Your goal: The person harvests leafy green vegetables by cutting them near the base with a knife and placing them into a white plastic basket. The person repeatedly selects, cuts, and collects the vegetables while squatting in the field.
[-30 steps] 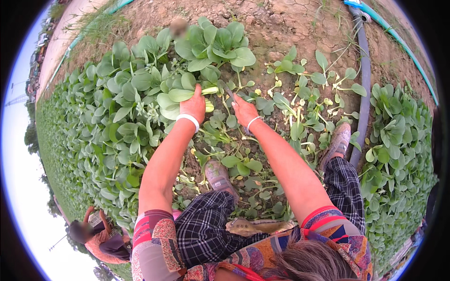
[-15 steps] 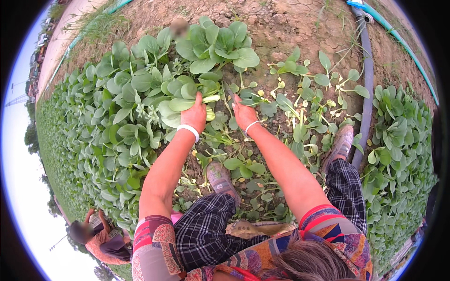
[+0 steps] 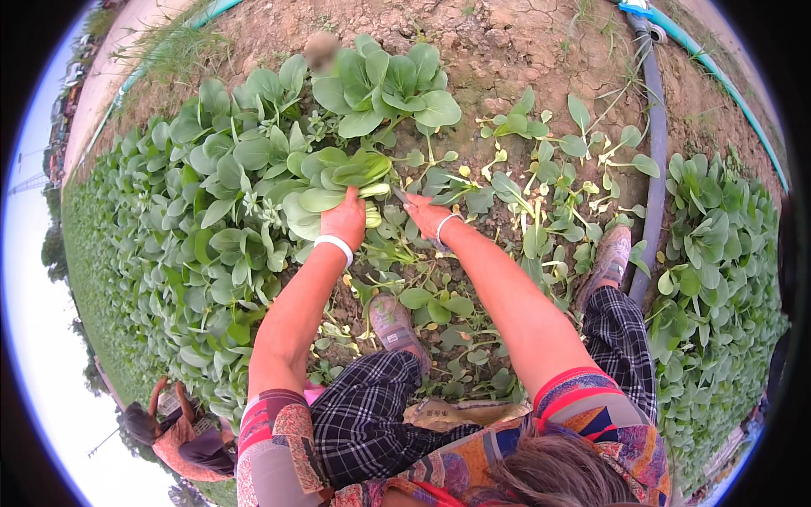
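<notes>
Stems of cut leafy greens (image 3: 325, 179), pale green at their ends, are gripped in my left hand (image 3: 342, 221), its fingers closed around them. The leaves point left and the pale stem ends point right. My right hand (image 3: 428, 216) is closed just to the right, with a small knife (image 3: 400, 195) in it. Only a short dark piece of the blade shows, close to the stem ends; the handle is hidden in my fingers. A full rooted plant (image 3: 384, 89) stands beyond my hands.
Dense leafy plants (image 3: 228, 211) fill the bed on the left. Loose trimmed leaves (image 3: 541, 211) litter the soil on the right. A grey pipe (image 3: 655, 160) runs past my right shoe (image 3: 610, 258). A sack (image 3: 456, 412) lies between my legs. Another person (image 3: 182, 435) crouches at lower left.
My right hand has moved left and slightly down with the knife, whose blade now tilts toward the stem ends. My left hand has shifted a little left and down with the greens.
</notes>
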The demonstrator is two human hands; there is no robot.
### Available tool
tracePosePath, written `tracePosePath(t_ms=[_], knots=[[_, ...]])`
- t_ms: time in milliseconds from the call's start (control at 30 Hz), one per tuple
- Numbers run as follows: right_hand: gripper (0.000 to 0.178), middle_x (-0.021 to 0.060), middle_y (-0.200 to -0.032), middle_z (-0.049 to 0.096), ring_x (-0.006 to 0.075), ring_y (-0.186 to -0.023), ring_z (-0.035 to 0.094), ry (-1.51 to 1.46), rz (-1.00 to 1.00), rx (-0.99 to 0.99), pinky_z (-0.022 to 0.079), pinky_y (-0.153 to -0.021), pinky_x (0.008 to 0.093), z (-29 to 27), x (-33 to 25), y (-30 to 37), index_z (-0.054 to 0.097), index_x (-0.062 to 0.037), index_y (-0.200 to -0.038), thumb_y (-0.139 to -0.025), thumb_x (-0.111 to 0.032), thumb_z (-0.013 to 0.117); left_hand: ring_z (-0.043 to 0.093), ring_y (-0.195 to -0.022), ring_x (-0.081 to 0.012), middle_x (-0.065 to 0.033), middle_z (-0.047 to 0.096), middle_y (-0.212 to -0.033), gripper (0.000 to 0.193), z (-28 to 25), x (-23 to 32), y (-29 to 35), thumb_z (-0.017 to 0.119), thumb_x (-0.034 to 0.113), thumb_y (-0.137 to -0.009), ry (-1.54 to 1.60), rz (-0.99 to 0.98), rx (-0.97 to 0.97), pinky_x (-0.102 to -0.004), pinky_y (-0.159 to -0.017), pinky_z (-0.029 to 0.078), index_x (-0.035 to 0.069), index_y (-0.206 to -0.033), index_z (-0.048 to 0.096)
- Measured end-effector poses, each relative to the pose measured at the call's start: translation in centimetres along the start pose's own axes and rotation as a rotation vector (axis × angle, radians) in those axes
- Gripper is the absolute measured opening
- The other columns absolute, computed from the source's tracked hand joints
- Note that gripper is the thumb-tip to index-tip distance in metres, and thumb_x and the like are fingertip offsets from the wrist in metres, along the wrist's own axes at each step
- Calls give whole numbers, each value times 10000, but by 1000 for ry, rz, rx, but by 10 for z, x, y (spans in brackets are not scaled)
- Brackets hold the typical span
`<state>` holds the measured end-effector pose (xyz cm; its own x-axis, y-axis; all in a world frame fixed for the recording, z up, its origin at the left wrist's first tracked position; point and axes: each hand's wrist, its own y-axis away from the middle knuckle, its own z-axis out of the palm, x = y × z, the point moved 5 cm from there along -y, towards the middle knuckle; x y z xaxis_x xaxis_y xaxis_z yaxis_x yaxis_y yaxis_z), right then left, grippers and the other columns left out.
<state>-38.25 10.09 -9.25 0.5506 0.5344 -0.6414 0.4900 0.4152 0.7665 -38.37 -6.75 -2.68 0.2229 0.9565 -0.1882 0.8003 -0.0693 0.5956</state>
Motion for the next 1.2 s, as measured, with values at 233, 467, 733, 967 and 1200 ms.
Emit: tracePosePath(t_ms=[233,467,733,967,1200], knots=[[476,134,-845,660,180,-502,606,-155,-221,395,526,-553,329,-7,22,38,486,-61,-1328,-937,-316,580,659,-889,-336,-181,265,-1489,329,-3,2,39,596,43,-762,137,-5,159,-432,-758,554,-1,-1086,561],[461,67,-960,659,78,-552,557,-546,-411,300,472,-494,249,-29,-9,76,539,-22,-1204,-816,-157,749,630,-962,-384,-207,302,-1443,605,-45,16,126,714,142,-689,486,48,269,-425,-807,543,22,-1252,527],[632,-8,-1154,590,38,-714,550,-608,-701,-46,466,-548,191,-16,-133,189,483,-91,-1340,-779,-61,774,501,-1215,-423,-278,333,-1412,694,-119,22,220,688,108,-644,838,182,481,-381,-1024,436,-51,-1296,510],[810,76,-1168,602,138,-1060,581,-319,-972,198,464,-942,300,-3,-199,320,416,21,-1360,-693,-119,853,634,-911,-409,-258,348,-1388,671,-191,26,298,713,135,-649,615,290,512,-445,-817,540,15,-1279,519],[764,120,-1148,621,209,-1035,608,253,-1162,486,475,-921,336,57,-225,448,495,0,-1309,-641,-105,850,637,-803,-397,-273,426,-1295,625,-208,52,398,732,147,-625,481,275,654,-451,-776,541,30,-1209,542]])
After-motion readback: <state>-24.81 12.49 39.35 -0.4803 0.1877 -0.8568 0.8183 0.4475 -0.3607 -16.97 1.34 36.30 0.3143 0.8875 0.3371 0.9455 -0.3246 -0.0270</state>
